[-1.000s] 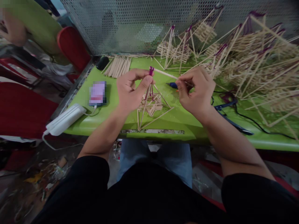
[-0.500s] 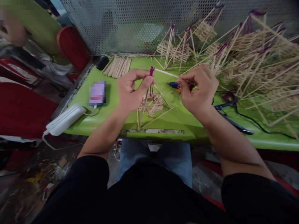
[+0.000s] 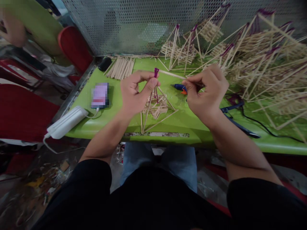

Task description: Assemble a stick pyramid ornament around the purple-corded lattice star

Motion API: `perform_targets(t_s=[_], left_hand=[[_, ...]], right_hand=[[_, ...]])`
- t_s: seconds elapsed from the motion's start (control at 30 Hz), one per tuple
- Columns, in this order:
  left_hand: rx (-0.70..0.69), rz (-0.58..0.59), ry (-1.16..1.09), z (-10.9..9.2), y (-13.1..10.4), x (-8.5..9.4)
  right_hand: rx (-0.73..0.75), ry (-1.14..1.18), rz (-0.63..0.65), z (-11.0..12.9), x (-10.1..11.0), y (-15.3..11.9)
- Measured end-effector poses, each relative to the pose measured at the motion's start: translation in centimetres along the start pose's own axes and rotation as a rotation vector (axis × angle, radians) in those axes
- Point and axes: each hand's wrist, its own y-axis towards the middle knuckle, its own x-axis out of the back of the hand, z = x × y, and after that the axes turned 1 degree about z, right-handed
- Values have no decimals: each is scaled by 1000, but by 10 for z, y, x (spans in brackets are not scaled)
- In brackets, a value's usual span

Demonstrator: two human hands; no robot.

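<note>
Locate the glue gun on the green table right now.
In the head view the glue gun lies on the green table just right of centre, its orange tip beside the right hand, behind the stick pyramid.

I can read no text, label, brand or number here; the phone (image 3: 100,95) screen on my table is blurred out.

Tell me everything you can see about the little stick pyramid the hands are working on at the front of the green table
The stick pyramid is a frame of thin pale wooden sticks standing on the green table near its front edge. Its slanted sticks meet at a top bound with purple thread, pinched by the left hand. A small stack of crossed sticks sits inside the base. One loose stick runs from the top to the right hand, which grips its far end.
</note>
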Motion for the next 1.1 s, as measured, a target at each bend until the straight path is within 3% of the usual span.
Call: perform_targets(t_s=[0.57, 1.1], left_hand=[[-4, 1, -9, -6, 0, -2], [-72, 21, 74, 1, -3, -4]], right_hand=[[33, -199, -17, 13, 7, 0], [-6, -96, -7, -1, 1, -8]])
